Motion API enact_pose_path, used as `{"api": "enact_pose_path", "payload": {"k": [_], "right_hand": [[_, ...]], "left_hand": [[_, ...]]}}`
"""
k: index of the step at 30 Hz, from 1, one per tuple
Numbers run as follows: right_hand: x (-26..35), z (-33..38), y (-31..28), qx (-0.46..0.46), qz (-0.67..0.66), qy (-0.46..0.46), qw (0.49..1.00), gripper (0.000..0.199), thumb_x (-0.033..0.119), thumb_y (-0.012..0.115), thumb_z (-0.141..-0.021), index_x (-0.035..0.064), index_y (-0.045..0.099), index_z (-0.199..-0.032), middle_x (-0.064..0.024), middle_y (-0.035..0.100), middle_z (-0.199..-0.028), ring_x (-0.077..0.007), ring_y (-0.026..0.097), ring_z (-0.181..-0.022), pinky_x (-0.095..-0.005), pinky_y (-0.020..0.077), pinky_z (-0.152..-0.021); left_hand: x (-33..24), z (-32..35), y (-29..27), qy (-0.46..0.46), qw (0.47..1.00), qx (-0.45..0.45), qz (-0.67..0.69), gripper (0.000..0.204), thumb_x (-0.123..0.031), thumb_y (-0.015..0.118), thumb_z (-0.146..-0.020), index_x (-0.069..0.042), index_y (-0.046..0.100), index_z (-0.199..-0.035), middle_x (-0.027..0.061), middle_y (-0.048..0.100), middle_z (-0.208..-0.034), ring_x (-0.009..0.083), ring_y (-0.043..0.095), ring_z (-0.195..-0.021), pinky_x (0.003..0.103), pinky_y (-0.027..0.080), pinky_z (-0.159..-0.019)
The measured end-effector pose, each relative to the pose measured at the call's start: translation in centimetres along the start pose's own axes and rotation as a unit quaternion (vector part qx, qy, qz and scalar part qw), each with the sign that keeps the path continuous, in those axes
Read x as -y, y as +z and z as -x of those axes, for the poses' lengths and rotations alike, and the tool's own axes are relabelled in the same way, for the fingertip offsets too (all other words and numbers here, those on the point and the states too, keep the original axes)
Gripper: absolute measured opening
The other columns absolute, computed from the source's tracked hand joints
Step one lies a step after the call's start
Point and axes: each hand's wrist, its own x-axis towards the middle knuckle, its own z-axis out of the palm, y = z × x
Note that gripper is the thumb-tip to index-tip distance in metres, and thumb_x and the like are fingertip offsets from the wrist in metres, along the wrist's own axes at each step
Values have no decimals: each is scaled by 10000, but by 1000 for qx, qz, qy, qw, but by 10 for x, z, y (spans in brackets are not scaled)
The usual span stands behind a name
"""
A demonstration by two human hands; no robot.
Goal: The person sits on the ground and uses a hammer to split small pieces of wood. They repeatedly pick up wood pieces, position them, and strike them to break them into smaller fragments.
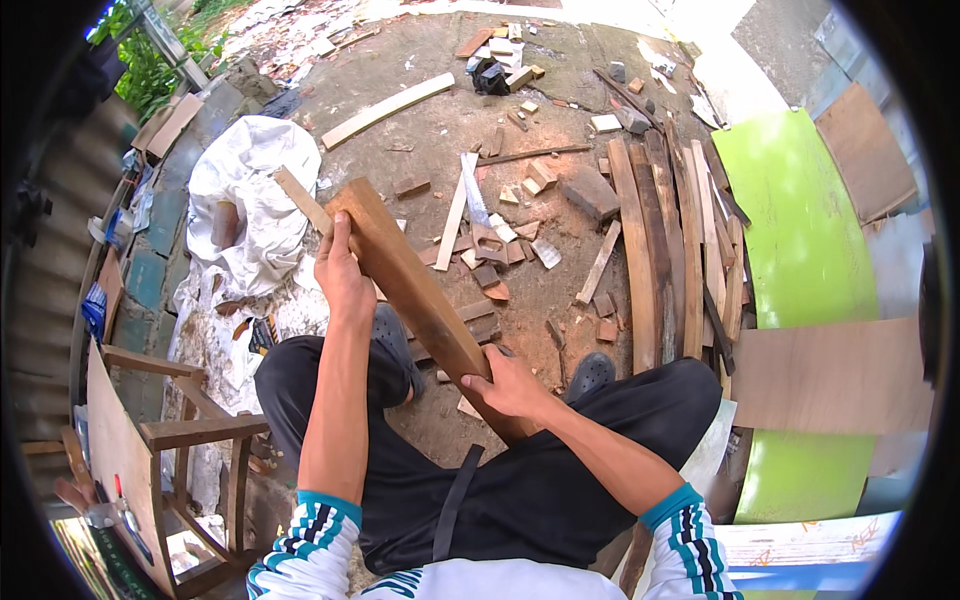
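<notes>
A long brown wooden plank slants between my knees, its far end raised toward the left. My left hand is closed around its left edge near the far end, thumb on top. Lower down, my right hand grips the plank's right edge, fingers partly hidden underneath. A thin pale wood strip sticks out beside my left hand; whether the hand holds it too I cannot tell. On the ground beyond the plank lies a handsaw with a wooden handle, among several wood offcuts.
Several long boards lie at the right, beside a bright green panel and a brown sheet. White sacking is heaped at the left. A wooden stool frame stands near left. A pale batten lies farther off.
</notes>
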Motion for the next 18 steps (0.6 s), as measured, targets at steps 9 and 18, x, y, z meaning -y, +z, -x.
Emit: {"api": "enact_pose_path", "payload": {"k": [9, 18], "right_hand": [[-10, -19, -22, 37, -44, -3, 998, 615, 394, 664, -945, -50, 458, -1318, -313, 644, -1129, -419, 640, -1073, -455, 494, -906], [-43, -27, -26, 78, -117, -34, 989, 686, 409, 662, -949, -37, 412, -1406, -288, 630, -1227, -382, 627, -1146, -427, 485, -972]], "left_hand": [[-15, -15, 12, -7, 990, 122, -66, 226, -335, 665, -980, -123, 629, -1047, -18, 629, -1010, 78, 570, -986, 301, 454, -835], [-2, -12, 37, 23, 989, 109, -95, 298, -359, 493, -1068, -90, 618, -1034, -3, 629, -974, 77, 559, -926, 301, 454, -813]]}}
